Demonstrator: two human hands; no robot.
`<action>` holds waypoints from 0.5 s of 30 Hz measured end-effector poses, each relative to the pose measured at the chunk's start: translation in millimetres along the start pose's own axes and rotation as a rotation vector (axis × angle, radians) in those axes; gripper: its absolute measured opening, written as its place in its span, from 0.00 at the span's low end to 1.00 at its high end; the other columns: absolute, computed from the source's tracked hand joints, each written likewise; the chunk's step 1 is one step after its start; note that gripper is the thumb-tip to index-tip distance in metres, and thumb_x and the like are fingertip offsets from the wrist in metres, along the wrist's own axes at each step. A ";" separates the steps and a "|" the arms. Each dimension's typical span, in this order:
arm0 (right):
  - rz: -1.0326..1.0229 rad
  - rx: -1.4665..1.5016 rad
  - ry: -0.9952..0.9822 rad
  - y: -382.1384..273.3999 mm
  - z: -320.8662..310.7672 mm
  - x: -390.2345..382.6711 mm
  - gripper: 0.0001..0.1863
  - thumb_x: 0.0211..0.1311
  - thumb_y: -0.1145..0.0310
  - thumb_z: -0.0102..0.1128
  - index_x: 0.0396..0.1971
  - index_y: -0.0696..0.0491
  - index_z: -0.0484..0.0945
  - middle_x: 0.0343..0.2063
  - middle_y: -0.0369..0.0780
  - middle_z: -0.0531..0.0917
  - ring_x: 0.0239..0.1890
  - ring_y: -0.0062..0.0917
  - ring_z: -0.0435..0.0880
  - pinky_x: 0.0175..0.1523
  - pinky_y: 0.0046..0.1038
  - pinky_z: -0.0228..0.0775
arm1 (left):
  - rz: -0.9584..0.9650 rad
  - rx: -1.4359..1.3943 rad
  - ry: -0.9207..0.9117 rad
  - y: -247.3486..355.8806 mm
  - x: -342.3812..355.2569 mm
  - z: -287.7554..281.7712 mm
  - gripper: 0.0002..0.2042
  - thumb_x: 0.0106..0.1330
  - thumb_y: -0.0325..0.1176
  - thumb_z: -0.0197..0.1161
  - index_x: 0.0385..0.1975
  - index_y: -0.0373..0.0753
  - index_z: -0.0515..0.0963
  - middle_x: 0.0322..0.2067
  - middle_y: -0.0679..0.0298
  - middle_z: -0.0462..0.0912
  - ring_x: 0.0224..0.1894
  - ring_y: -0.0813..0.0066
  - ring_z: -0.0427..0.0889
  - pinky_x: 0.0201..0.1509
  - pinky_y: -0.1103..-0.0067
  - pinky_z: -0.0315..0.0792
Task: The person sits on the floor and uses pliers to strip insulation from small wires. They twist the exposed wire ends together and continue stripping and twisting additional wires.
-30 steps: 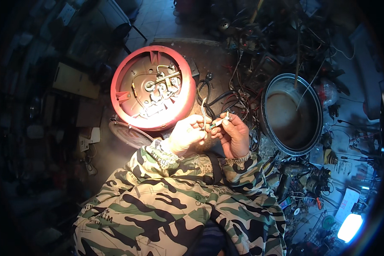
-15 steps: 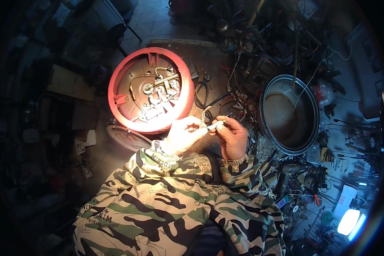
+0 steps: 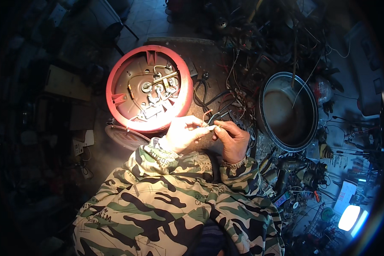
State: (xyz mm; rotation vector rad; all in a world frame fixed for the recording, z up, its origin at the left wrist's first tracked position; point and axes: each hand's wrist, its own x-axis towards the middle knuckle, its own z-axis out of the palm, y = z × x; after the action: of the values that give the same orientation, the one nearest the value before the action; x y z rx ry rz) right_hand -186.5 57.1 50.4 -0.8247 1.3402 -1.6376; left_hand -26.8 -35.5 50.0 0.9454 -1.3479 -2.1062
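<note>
My left hand [image 3: 179,135] and my right hand [image 3: 233,143] meet below the middle of the view, both pinching a small pale piece [image 3: 210,127] with short wire ends. Its exact shape is too small to make out. Just beyond my left hand lies a red round housing [image 3: 113,98], open upward, with metal terminals and wires [image 3: 159,88] inside. A pale perforated cover [image 3: 128,137] is partly under it. Black cables [image 3: 200,102] and a tangle of thin wires lie beside and behind my hands.
A deep round metal pot [image 3: 286,112] stands at the right, with a thin rod in it. Cluttered parts and tools [image 3: 303,183] surround it. A glowing lamp [image 3: 349,216] is at lower right. A beige board [image 3: 68,82] is among dim objects at left.
My right thumb and fingers have moved in closer to my left fingertips, tilting the small piece flatter and covering more of it. The whole scene has shifted slightly left in the view.
</note>
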 end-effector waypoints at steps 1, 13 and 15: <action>-0.009 -0.009 -0.014 0.3 -1.8 -0.3 0.10 0.62 0.81 0.62 0.43 0.64 0.83 0.33 0.41 0.83 0.29 0.18 0.81 0.35 0.18 0.74 | 0.005 0.011 -0.007 -0.3 0.1 0.3 0.09 0.63 0.29 0.70 0.39 0.32 0.81 0.26 0.67 0.81 0.24 0.87 0.76 0.27 0.87 0.70; -0.707 -0.810 0.109 -8.1 10.8 -4.6 0.17 0.46 0.83 0.68 0.40 0.59 0.83 0.25 0.43 0.80 0.23 0.33 0.82 0.28 0.28 0.72 | 0.303 0.660 0.108 5.2 -4.2 18.5 0.08 0.67 0.33 0.64 0.35 0.33 0.82 0.19 0.63 0.81 0.21 0.81 0.78 0.26 0.81 0.71; -0.694 -0.825 0.111 -11.3 9.1 -4.8 0.14 0.51 0.82 0.66 0.40 0.60 0.83 0.25 0.42 0.81 0.24 0.30 0.82 0.29 0.26 0.71 | 0.221 0.608 0.054 6.1 -2.9 15.6 0.08 0.68 0.33 0.64 0.36 0.33 0.82 0.21 0.64 0.81 0.24 0.83 0.78 0.29 0.81 0.72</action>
State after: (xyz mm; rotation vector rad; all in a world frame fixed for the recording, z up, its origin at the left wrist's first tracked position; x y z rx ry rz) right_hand -178.6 58.4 63.4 -1.8673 1.9910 -1.6042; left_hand -36.5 -26.8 60.8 1.0060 -2.0122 -1.5141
